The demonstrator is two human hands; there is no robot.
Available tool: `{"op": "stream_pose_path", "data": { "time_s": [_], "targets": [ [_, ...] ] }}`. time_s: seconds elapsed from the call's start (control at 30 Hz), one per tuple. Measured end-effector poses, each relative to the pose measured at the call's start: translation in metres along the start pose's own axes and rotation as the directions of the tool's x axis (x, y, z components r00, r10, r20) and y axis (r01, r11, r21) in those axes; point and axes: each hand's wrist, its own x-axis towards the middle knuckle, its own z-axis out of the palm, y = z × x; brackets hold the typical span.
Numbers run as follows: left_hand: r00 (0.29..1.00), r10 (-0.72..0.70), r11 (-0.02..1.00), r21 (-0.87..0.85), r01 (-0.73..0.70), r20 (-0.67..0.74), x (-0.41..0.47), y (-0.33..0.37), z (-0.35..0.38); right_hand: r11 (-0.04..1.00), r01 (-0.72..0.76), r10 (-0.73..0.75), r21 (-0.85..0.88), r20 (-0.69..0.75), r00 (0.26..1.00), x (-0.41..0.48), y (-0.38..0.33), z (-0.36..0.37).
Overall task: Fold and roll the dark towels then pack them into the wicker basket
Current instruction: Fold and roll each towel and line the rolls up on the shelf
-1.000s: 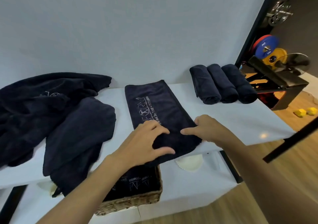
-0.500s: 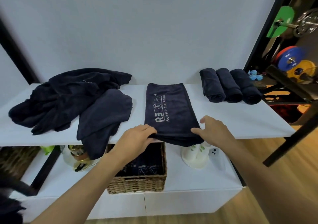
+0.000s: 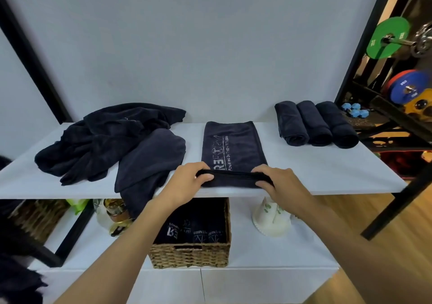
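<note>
Left grip [image 3: 187, 182] and right grip [image 3: 280, 184] both clenched on rolled near edge of folded towel [image 3: 233, 144], centre frame, on table [image 3: 315, 170]; wicker basket [image 3: 189, 254] below

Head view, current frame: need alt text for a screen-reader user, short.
The left hand and right hand grip the rolled-up near edge of a folded dark towel lying on a white shelf. Three rolled towels sit to its right and a loose towel pile to its left. A wicker basket holding more towels stands on the lower shelf.
</note>
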Motion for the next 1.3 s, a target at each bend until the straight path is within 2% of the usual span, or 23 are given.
{"op": "stream_pose_path", "data": {
  "time_s": [0.1, 0.27, 0.37, 0.4, 0.47, 0.53, 0.57, 0.63, 0.7, 0.83, 0.93, 1.0, 1.03, 1.1, 1.17, 1.23, 1.3],
  "targets": [
    [0.997, -0.074, 0.996, -0.049, 0.074, 0.001, 0.008, -0.001, 0.001, 0.961, -0.119, 0.108, 0.251, 0.057, 0.992, 0.011, 0.007, -0.011],
    [0.965, -0.256, 0.951, -0.192, 0.242, -0.054, 0.023, 0.000, 0.006, 0.934, -0.185, 0.189, 0.307, 0.016, 0.982, 0.028, 0.016, -0.009],
    [0.939, -0.335, 0.925, -0.219, 0.312, -0.078, 0.028, -0.001, 0.010, 0.993, -0.062, 0.068, 0.097, -0.061, 0.996, 0.029, 0.018, -0.005],
    [0.935, -0.343, 0.925, -0.206, 0.319, -0.093, 0.029, -0.001, 0.011, 1.000, 0.019, -0.021, -0.024, -0.104, 0.994, 0.029, 0.019, -0.005],
    [0.934, -0.335, 0.941, -0.100, 0.324, -0.125, 0.028, 0.001, 0.012, 0.940, 0.189, -0.236, -0.283, -0.142, 0.961, 0.030, 0.022, -0.002],
    [0.957, -0.204, 0.953, 0.182, 0.242, -0.206, 0.023, 0.001, 0.013, 0.854, 0.308, -0.385, -0.419, -0.113, 0.916, 0.029, 0.025, 0.001],
    [0.968, -0.057, 0.937, 0.322, 0.136, -0.243, 0.019, 0.001, 0.015, 0.834, 0.340, -0.415, -0.433, -0.087, 0.906, 0.027, 0.026, 0.001],
    [0.927, 0.290, 0.842, 0.523, -0.130, -0.237, 0.014, -0.005, 0.021, 0.841, 0.348, -0.392, -0.415, -0.022, 0.920, 0.022, 0.030, -0.001],
    [0.861, 0.472, 0.756, 0.589, -0.285, -0.189, 0.012, -0.015, 0.024, 0.852, 0.327, -0.326, -0.410, 0.075, 0.943, 0.020, 0.032, -0.004],
    [0.848, 0.529, 0.632, 0.670, -0.390, -0.005, 0.014, -0.030, 0.017, 0.932, 0.249, -0.212, -0.263, 0.162, 0.964, 0.027, 0.029, -0.009],
    [0.838, 0.543, 0.574, 0.702, -0.421, 0.058, 0.021, -0.025, 0.012, 0.961, 0.204, -0.164, -0.188, 0.208, 0.964, 0.035, 0.026, -0.012],
    [0.866, 0.496, 0.629, 0.660, -0.411, 0.068, 0.026, -0.018, 0.009, 0.993, 0.102, -0.083, -0.063, 0.252, 0.964, 0.041, 0.027, -0.015],
    [0.899, 0.434, 0.711, 0.593, -0.379, 0.055, 0.028, -0.015, 0.006, 0.999, 0.025, -0.034, 0.038, 0.276, 0.961, 0.044, 0.028, -0.018],
    [0.976, 0.219, 0.906, 0.368, -0.211, 0.022, 0.034, -0.012, 0.002, 0.955, -0.122, 0.036, 0.271, 0.300, 0.953, 0.050, 0.028, -0.022],
    [0.999, 0.030, 0.990, 0.136, -0.034, 0.034, 0.043, -0.014, -0.001, 0.873, -0.222, 0.088, 0.434, 0.308, 0.947, 0.054, 0.028, -0.023],
    [0.997, -0.049, 0.999, -0.007, 0.049, 0.061, 0.053, -0.018, -0.003, 0.862, -0.253, 0.135, 0.440, 0.282, 0.950, 0.058, 0.027, -0.021],
    [0.991, -0.080, 0.994, -0.061, 0.086, 0.104, 0.061, -0.019, -0.007, 0.943, -0.194, 0.158, 0.269, 0.148, 0.976, 0.063, 0.027, -0.013]
  ]
}}
